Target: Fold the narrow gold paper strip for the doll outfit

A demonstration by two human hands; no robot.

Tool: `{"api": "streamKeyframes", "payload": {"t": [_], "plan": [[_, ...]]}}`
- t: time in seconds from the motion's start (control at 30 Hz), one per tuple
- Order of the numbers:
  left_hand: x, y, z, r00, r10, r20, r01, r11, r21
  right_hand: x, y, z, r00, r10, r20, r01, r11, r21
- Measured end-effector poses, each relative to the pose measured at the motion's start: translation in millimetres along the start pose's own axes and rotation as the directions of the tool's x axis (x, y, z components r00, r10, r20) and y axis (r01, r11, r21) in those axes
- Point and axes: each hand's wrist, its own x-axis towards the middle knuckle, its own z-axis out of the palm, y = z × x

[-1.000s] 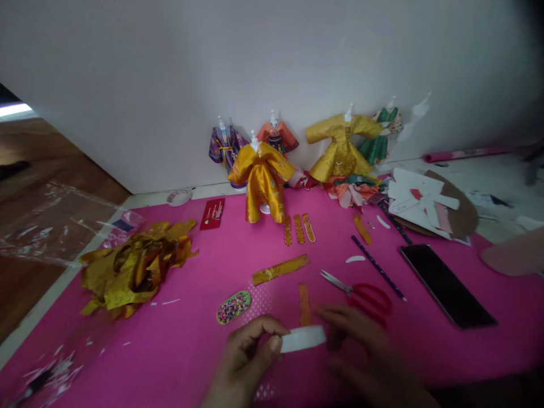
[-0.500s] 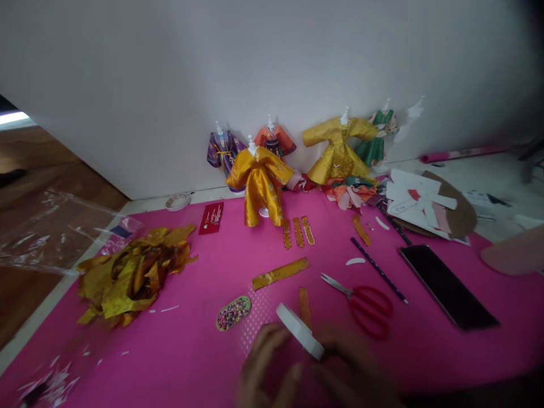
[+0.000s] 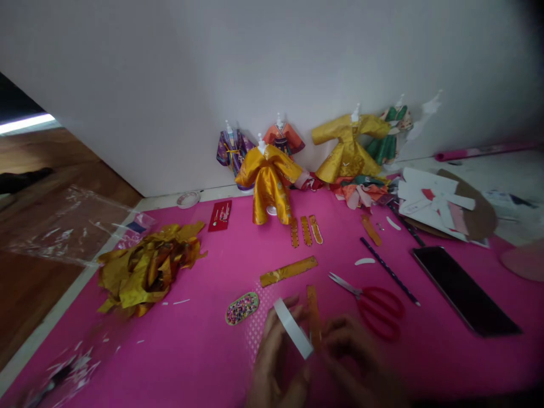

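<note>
A roll of white tape (image 3: 293, 330) is in my left hand (image 3: 272, 365), whose fingers curl around it from behind and below. Just right of the roll, my right hand (image 3: 355, 354) has its fingertips pressed together; anything pinched between them is too dark and small to name. A gold brocade strip (image 3: 313, 309) lies on the pink mat between the hands, its lower end near my right fingertips. Another gold strip (image 3: 289, 271) lies crosswise beyond it. Red-handled scissors (image 3: 369, 300) rest right of my right hand.
An oval case of colourful pins (image 3: 242, 308) lies left of the hands. Gold fabric scraps (image 3: 151, 272) are heaped further left. Small costumes on stands, including a gold one (image 3: 270, 175), line the wall. A pencil (image 3: 389, 272) and a dark phone (image 3: 465, 289) are on the right.
The tape roll has passed from between both hands into my left hand's curled grip. My right fingers have come off the roll's edge. The whole view has shifted slightly.
</note>
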Motion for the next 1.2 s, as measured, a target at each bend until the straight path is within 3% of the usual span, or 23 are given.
{"api": "streamKeyframes", "payload": {"t": [0.2,0.3,0.57,0.67,0.83,1.0,1.2], "plan": [[0.4,-2.1,-0.1,0.997,0.075,-0.026,-0.067,0.973,0.222,3.6,-9.7,2.1,0.956,0.274,0.100,-0.290,0.934,0.209],[-0.1,-1.3,1.2,0.996,0.082,-0.015,-0.076,0.962,0.262,1.7,-5.5,7.2,0.931,0.340,0.133,-0.364,0.890,0.273],[1.5,8.5,4.6,0.995,0.094,-0.010,-0.087,0.952,0.294,0.1,-0.9,10.6,0.914,0.363,0.180,-0.405,0.801,0.442],[0.1,6.3,3.0,0.999,0.036,-0.004,-0.033,0.948,0.317,-0.8,-0.7,10.2,0.900,0.368,0.234,-0.435,0.735,0.520],[-8.4,-9.1,-0.4,0.993,-0.066,-0.093,0.092,0.945,0.315,-2.4,-1.7,8.0,0.896,0.341,0.285,-0.444,0.683,0.579],[-10.3,-10.3,-0.5,0.981,-0.122,-0.151,0.150,0.970,0.192,-2.9,-9.1,6.2,0.885,0.325,0.334,-0.465,0.664,0.585],[-0.2,9.7,3.3,0.979,-0.065,-0.193,0.073,0.997,0.036,-5.5,-13.7,6.5,0.865,0.361,0.347,-0.501,0.661,0.559]]}}
